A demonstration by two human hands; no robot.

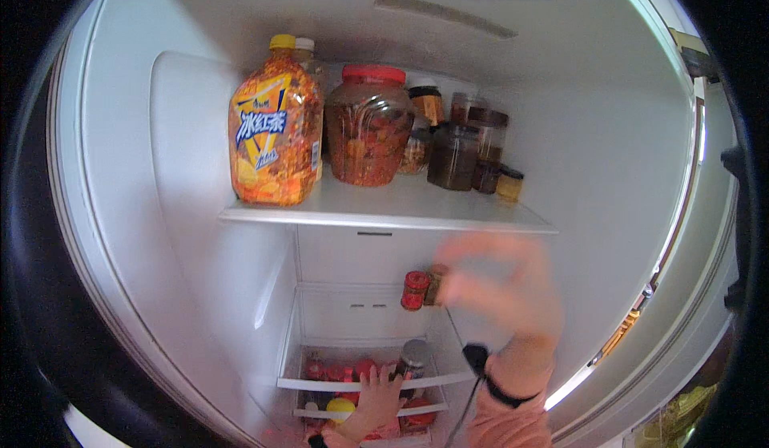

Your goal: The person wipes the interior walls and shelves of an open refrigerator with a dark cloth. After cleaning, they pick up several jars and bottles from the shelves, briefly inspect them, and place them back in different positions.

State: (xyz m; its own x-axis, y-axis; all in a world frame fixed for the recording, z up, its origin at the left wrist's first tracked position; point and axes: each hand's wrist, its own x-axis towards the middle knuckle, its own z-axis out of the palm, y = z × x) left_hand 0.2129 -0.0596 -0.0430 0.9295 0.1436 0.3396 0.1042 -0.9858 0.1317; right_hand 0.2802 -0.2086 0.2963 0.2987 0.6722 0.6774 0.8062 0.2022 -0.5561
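Note:
My right hand (489, 276) is raised under the top shelf, its fingers smeared by motion. Beside its fingertips are a small red jar (414, 290) and a small brownish jar (435, 285), partly hidden by the hand. Whether the hand touches or grips the brownish one, I cannot tell. Lower down, my left hand (376, 404) lies with fingers spread at the front edge of a lower shelf (320, 385), holding nothing visible. Around it are red packages (340, 370), a grey-lidded jar (414, 355) and a yellow round item (340, 408).
On the top shelf (384, 207) stand a large yellow-capped bottle (276, 135), a big red-lidded jar (371, 127) and several smaller jars (455, 155). The fridge's side wall (609, 167) and open door (689, 272) bound the right. A dark cable (473, 400) hangs by my right wrist.

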